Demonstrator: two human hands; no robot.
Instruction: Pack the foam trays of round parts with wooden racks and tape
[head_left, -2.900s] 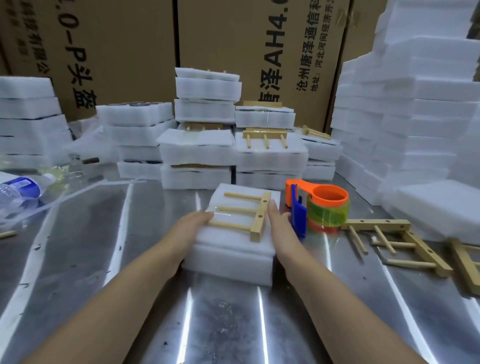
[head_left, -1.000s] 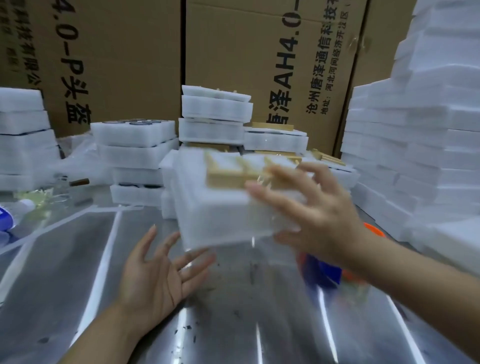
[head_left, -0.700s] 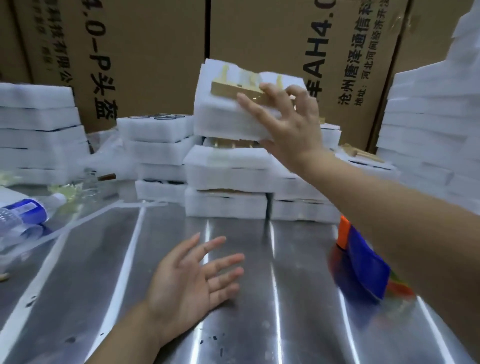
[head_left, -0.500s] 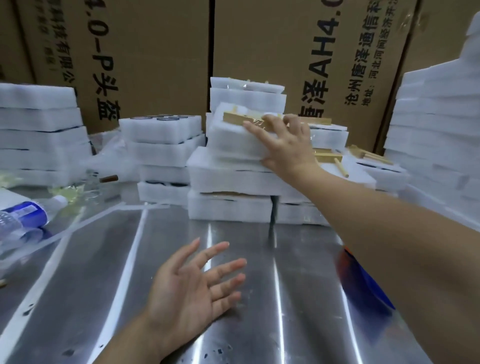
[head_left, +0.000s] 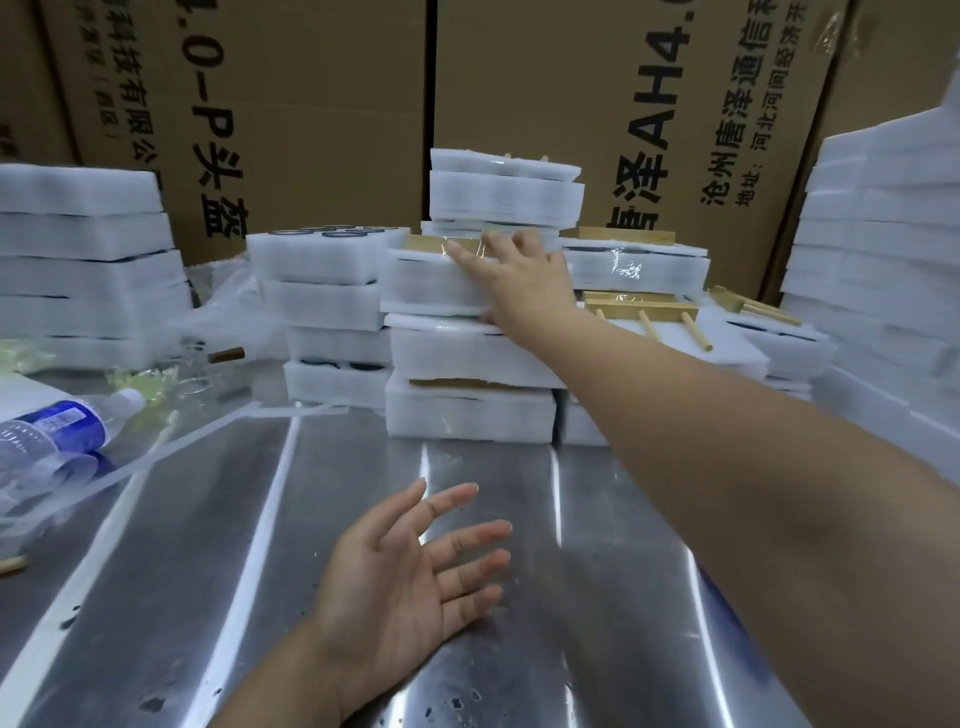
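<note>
A taped bundle of white foam trays (head_left: 431, 283) with a wooden rack (head_left: 441, 244) on top sits on a stack of similar bundles (head_left: 467, 358) at the back of the metal table. My right hand (head_left: 519, 280) reaches out over its right end, fingers spread across the top and thumb at the lower edge. My left hand (head_left: 410, 566) hovers palm up and spread over the metal table (head_left: 208, 545), holding nothing. Another wooden rack (head_left: 644, 306) lies on a foam bundle just right of my right hand.
Foam tray stacks stand at the left (head_left: 83, 260), centre-left (head_left: 322, 291) and right (head_left: 883, 249), before large cardboard boxes (head_left: 322, 104). A water bottle (head_left: 47, 426) lies at the left. More wooden racks (head_left: 753, 306) rest at the right rear.
My right hand carried the taped foam bundle up from the table and set it down on the rear stack. My left hand let go and stayed spread above the table.
</note>
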